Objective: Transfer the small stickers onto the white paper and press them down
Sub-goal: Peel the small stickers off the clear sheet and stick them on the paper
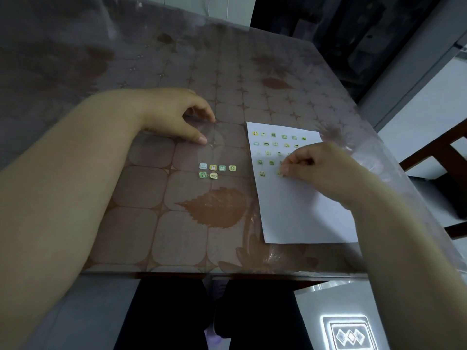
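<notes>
Left hand (171,114) pinches clear sheet (222,150) | right hand (323,170) pinches sticker (280,173) on white paper (303,210) | print unreadable

This looks like a home dining corner. The counter (177,236) wears a brown leaf-print cloth (217,208) under clear plastic. A wooden chair (444,152) stands at the right edge, and a patterned floor tile (350,335) shows lower right.

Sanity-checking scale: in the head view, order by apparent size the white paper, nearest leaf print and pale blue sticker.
1. white paper
2. nearest leaf print
3. pale blue sticker
None are close calls.
</notes>
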Available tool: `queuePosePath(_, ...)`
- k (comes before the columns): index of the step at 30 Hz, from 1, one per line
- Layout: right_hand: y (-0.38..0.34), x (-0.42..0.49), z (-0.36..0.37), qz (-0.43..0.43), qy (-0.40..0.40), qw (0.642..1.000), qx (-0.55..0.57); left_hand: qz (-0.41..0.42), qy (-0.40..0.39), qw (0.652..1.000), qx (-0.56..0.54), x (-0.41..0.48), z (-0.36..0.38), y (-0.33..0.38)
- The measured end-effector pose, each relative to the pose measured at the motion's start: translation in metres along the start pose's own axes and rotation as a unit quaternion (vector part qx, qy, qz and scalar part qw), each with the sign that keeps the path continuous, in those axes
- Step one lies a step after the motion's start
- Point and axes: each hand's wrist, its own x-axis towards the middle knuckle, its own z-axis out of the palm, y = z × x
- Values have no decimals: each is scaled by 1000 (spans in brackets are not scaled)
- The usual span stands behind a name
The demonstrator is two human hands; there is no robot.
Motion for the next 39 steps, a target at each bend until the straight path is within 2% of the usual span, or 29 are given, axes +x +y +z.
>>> queuePosePath(23,-7,5,5,23,19,999,-22,-3,2,1000,-17,-1,-1,2)
queuePosePath(25,-6,5,6,3,37,999,-28,-4,1,1000,-16,-1,-1,2)
queuePosePath(28,-16,3,17,-72,71,994,-49,-3,-1,1000,-9,-1,-1,0)
queuePosePath(31,-33,4,34,-121,54,989,-66,-2,0,1000,-9,0,-1,-1)
queuePosePath(34,-41,10,44,-120,45,988,-86,2,-1,1000,-4,1,-1,-1)
queuePosePath(39,-42,12,46,-86,29,995,-46,-1,-1,1000,-4,1,0,0)
